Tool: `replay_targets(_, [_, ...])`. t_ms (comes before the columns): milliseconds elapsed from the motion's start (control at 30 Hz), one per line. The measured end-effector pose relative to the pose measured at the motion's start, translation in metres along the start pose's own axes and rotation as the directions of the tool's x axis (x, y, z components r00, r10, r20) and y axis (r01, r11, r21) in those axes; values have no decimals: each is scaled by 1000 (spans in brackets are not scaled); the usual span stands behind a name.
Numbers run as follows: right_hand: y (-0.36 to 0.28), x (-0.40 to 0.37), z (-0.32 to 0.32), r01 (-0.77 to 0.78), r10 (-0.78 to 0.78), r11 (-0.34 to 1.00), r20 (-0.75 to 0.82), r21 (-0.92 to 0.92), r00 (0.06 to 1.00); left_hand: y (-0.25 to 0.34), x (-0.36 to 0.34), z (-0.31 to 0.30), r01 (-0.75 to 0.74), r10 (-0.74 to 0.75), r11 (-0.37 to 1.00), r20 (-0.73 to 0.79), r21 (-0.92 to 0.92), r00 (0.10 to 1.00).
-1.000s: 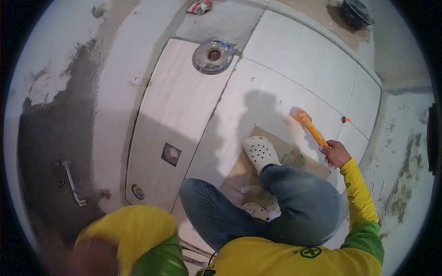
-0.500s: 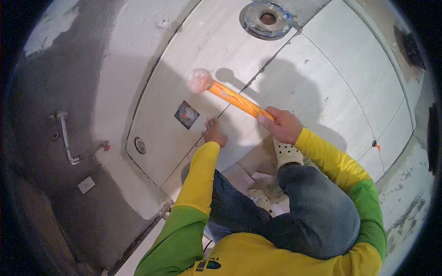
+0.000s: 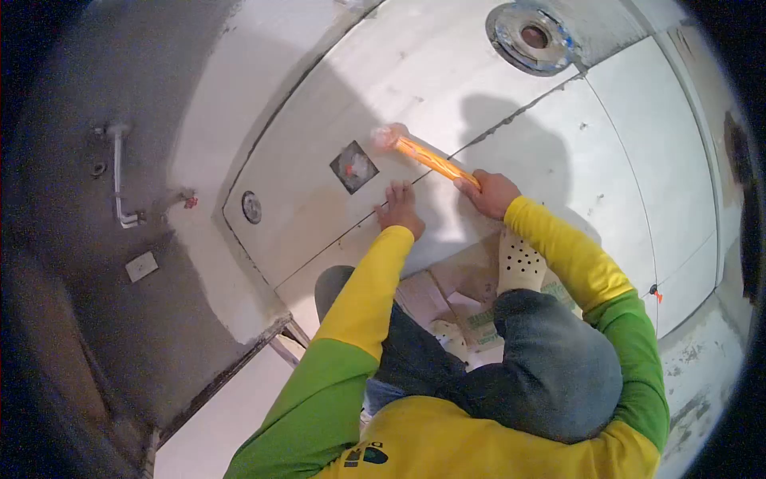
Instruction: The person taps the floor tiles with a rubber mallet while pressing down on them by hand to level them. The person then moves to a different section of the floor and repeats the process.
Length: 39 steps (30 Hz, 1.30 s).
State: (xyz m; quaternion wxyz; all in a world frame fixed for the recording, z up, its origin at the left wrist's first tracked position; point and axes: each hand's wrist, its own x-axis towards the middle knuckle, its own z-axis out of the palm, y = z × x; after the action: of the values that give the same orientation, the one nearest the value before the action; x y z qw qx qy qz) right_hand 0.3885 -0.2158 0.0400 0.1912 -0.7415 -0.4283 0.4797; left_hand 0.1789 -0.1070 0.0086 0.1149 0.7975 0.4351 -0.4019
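My right hand [image 3: 490,194] is wrapped round the orange handle of a mallet [image 3: 435,163]. The mallet's pale, blurred head points left, close over a large light floor tile [image 3: 431,68], its shadow right beside it. Resting on the floor at the tile joint, my left hand [image 3: 401,211] lies with its fingers stretched out and nothing in it. A square cut-out [image 3: 355,168] with something red inside is just up and left of those fingers. The dark joint between the tiles runs past both hands.
A round flange [image 3: 531,38] sits in the floor at the top, a round drain [image 3: 251,207] at the left. An orange-red tile spacer [image 3: 655,294] stands in a joint at right. Cardboard [image 3: 427,297] lies by my feet. A pipe [image 3: 120,176] runs along the grey left wall.
The mallet head has come down closer to the tile, nearer its shadow. My left hand stays on the joint, and the whole view has shifted.
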Motion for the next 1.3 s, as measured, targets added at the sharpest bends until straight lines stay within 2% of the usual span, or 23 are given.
replay_targets(67, [-14,7,0,12,-12,1000,5,23,1000,1,-3,-12,13,-12,1000,19,-20,1000])
replay_targets(133, [-22,6,6,142,-141,989,-21,48,990,1,-5,-13,22,-16,994,55,-106,998])
replay_targets(167, [-23,14,7,149,-148,988,-21,43,989,0,-4,-16,26,-21,994,50,-111,999])
replay_targets(233, [-27,32,10,62,-63,997,-10,-55,998,-7,0,-8,-16,23,991,56,-131,998])
replay_targets(367, [-49,46,3,136,-136,991,37,4,990,-8,7,1,-7,13,996,59,-87,998])
replay_targets(433, [-47,47,15,182,-179,983,-107,25,978,-7,11,3,-9,14,995,54,-96,998])
replay_targets(467, [-44,56,19,183,-180,983,-107,22,978,-7,12,3,-9,15,995,51,-98,999])
replay_targets(533, [-43,72,17,60,-63,996,-44,-67,997,-8,11,3,-12,17,996,51,-89,999])
replay_targets(567, [-39,73,18,60,-64,996,-47,-71,997,-9,10,2,-15,19,996,47,-91,999])
replay_targets(633, [-62,54,-3,182,-180,983,-70,23,981,-7,-1,-15,-39,51,990,90,-132,995])
replay_targets(767, [-40,49,19,183,-175,982,-114,55,978,-3,-2,-16,-12,24,995,111,-102,994])
replay_targets(833, [-32,63,17,54,-52,998,-78,34,996,-7,-1,-11,-31,40,985,49,-169,998])
replay_targets(867, [-26,63,20,56,-53,998,-76,38,996,-8,0,-9,-28,37,986,51,-166,998])
replay_targets(933, [-53,37,-6,188,-183,981,-81,52,980,-6,-2,-16,-21,31,989,72,-149,997])
replay_targets(1033, [-38,37,17,247,-244,969,-142,2,959,-6,1,-14,-26,33,987,47,-157,998])
replay_targets(1067, [-33,45,21,251,-248,968,-140,3,959,-8,3,-11,-20,28,987,47,-158,998])
replay_targets(1133, [-36,57,13,92,-92,996,-84,-9,992,-11,8,-4,-33,41,991,66,-128,997])
replay_targets(1233, [-57,34,-6,179,-173,981,-90,75,981,-9,7,-4,-25,34,991,67,-132,997])
replay_targets(1300, [-41,38,12,183,-181,983,-116,14,977,-5,2,-16,-37,46,987,59,-153,997])
